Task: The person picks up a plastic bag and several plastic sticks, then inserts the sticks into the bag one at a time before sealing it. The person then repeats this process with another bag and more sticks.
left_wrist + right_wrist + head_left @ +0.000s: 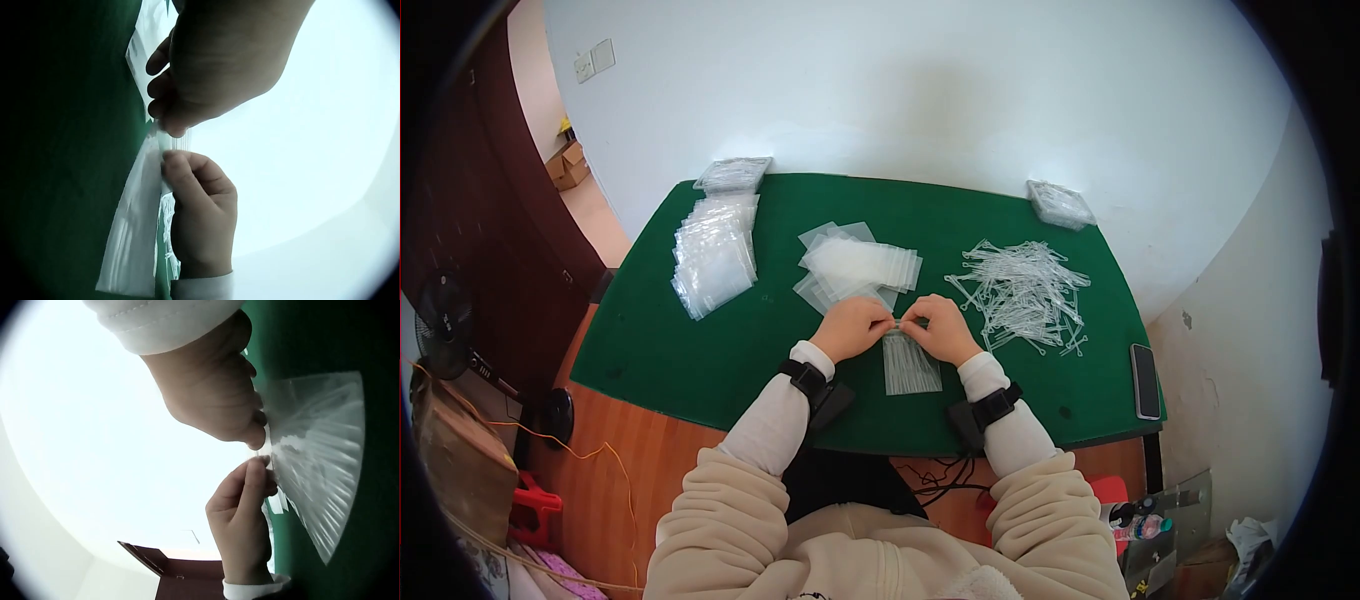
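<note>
A clear plastic bag [912,370] with thin clear sticks inside lies near the front middle of the table. My left hand [855,327] pinches its top edge between thumb and fingers. Right beside it, my right hand [943,330] pinches the same edge, the two thumbs close together. The left wrist view shows the bag [132,231] hanging out below both hands over the green cloth. Seen from the right wrist, the bag [325,456] fans out from the pinched edge, ribbed by the sticks in it.
Loose clear sticks with looped ends [1025,295] form a pile at right. Flat empty bags [860,265] overlap behind my hands. Filled bags [715,255] are layered at left. Two bag stacks [735,175] [1060,204] stand at the back. A phone [1145,381] lies by the right edge.
</note>
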Demonstrator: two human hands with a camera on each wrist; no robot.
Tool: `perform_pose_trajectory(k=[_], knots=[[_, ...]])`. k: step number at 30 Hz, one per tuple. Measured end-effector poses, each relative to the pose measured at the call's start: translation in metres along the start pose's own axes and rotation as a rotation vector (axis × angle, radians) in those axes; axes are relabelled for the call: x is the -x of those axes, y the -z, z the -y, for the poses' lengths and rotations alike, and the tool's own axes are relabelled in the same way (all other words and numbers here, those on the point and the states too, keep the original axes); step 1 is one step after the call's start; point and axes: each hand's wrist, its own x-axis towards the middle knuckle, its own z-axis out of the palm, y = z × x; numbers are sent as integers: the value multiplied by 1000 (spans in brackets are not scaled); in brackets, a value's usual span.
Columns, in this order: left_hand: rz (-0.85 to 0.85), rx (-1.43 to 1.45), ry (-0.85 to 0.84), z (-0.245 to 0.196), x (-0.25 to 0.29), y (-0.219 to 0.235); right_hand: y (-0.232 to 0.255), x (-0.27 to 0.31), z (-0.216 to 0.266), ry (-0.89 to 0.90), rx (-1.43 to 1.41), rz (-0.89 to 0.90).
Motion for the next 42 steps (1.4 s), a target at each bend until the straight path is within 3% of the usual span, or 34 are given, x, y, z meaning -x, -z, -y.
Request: perform_pose_trajectory(k=[1, 4, 8, 13, 17, 20, 32, 42], knots=[[0, 1, 1, 2, 1, 1, 1, 1, -2, 0, 0, 1], [117, -78, 49, 7, 1, 9, 6, 2, -8, -216, -73, 59], [117, -69, 120, 4, 3, 16, 7, 2, -10, -255, -111, 56], [175, -146, 137, 6, 4, 16, 3, 3, -5, -212, -107, 46], [80, -129, 52, 0, 4, 7, -6, 2, -3, -190, -140, 54], [100, -70, -34, -2, 1, 1, -8, 1, 1, -10, -105, 45], [125, -56, 86, 9, 1, 15, 2, 1, -6, -127, -138, 9], [96, -71, 86, 10, 3, 16, 3, 4, -17, -220, -154, 9]])
